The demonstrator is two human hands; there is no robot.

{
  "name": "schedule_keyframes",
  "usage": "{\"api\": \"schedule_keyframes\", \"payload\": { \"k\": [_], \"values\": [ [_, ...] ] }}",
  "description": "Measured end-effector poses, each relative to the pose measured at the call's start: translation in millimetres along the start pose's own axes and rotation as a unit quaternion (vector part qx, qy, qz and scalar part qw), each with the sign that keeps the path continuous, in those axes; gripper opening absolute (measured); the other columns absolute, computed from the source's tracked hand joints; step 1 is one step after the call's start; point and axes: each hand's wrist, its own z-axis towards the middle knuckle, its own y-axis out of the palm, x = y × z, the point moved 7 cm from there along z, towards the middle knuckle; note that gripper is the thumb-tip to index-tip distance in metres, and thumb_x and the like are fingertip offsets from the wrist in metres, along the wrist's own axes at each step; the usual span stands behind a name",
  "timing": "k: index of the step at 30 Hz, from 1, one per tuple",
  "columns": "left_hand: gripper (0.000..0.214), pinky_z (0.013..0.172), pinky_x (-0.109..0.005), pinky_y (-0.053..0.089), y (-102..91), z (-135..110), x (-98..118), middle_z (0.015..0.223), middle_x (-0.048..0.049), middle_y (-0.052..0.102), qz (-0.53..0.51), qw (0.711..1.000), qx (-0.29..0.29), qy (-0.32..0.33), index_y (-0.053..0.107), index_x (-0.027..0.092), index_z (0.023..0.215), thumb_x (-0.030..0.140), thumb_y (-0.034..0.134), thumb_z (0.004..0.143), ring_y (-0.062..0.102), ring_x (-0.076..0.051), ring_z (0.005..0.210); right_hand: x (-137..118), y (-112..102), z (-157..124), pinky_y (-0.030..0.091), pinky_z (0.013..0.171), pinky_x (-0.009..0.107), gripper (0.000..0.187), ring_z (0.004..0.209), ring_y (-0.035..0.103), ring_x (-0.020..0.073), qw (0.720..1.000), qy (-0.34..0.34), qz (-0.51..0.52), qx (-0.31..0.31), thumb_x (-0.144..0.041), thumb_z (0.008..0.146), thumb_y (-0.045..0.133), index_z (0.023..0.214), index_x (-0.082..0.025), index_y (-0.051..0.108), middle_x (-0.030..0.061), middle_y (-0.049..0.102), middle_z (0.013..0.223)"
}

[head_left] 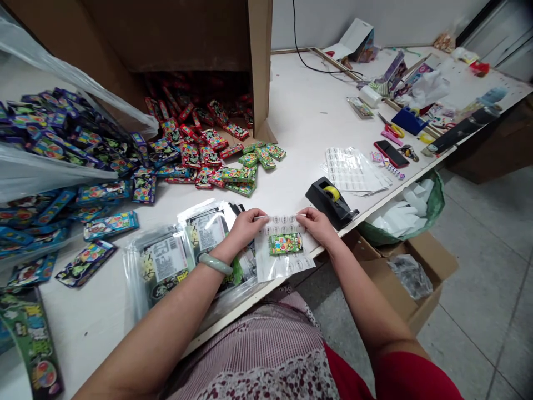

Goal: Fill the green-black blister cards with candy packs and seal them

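Observation:
My left hand (245,229) and my right hand (316,226) pinch a thin white strip (278,216) along the top edge of a clear plastic bag (285,261). Inside the bag lie a sheet of round stickers and a green printed packet (285,244). A jade bangle (215,264) circles my left wrist. Under that wrist lies a stack of clear bags with printed labels (166,261). Loose blue packets (110,225) lie left of my hands. Green packets (238,175) and red packets (191,155) are heaped farther ahead.
A black tape dispenser (331,201) stands right of my right hand, near the white table's edge (333,236). Sticker sheets (353,171), a phone (390,154) and scissors (391,130) lie beyond it. An open cardboard box (400,272) sits on the floor.

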Motion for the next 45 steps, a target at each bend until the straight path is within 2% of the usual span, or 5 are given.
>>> {"api": "schedule_keyframes", "payload": {
  "k": [5,9,12,26,45],
  "values": [
    [0.025,0.062,-0.027,0.042,-1.2,0.8,2.6,0.064,0.0005,0.060,0.007,1.000,-0.005,-0.003,0.065,0.017,0.072,0.041,0.059,0.070,0.054,-0.017,0.066,-0.6,-0.7,-1.2,0.038,0.056,0.026,0.030,0.058,0.048,0.0129,0.999,0.013,-0.013,-0.026,-0.048,0.072,0.063,0.067,-0.019,0.057,-0.0029,0.053,0.060],
    [0.022,0.060,-0.026,0.042,1.5,-2.1,7.5,0.066,0.0006,0.061,-0.003,1.000,-0.020,0.002,0.064,0.017,0.074,0.038,0.059,0.069,0.054,-0.016,0.064,-5.7,4.9,0.3,0.043,0.064,0.027,0.030,0.066,0.055,0.0135,0.997,0.013,-0.011,-0.071,-0.044,0.065,0.071,0.082,-0.019,0.065,-0.0006,0.063,0.075],
    [0.020,0.059,-0.025,0.043,5.4,-3.5,11.1,0.070,0.0005,0.061,-0.013,0.999,-0.030,0.011,0.062,0.017,0.076,0.035,0.060,0.068,0.054,-0.015,0.064,-15.2,12.0,4.6,0.043,0.068,0.028,0.028,0.069,0.055,0.0137,0.995,-0.016,-0.040,-0.093,-0.041,0.062,0.073,0.074,-0.018,0.063,-0.0006,0.063,0.074],
    [0.020,0.063,-0.027,0.043,8.2,4.5,8.1,0.068,0.0002,0.063,-0.010,1.000,-0.024,0.011,0.066,0.017,0.073,0.036,0.066,0.065,0.055,-0.016,0.065,-22.8,13.7,6.7,0.042,0.067,0.027,0.025,0.066,0.053,0.0139,0.993,-0.028,-0.071,-0.086,-0.040,0.063,0.072,0.066,-0.019,0.059,-0.0018,0.061,0.067],
    [0.021,0.058,-0.025,0.040,6.2,0.2,10.0,0.070,-0.0002,0.061,-0.015,0.999,-0.038,0.008,0.063,0.017,0.074,0.037,0.062,0.067,0.053,-0.015,0.065,-24.3,26.0,8.4,0.034,0.053,0.024,0.030,0.055,0.043,0.0102,0.986,-0.011,-0.083,-0.147,-0.045,0.064,0.071,0.064,-0.019,0.058,-0.0047,0.052,0.057]
  ]
}}
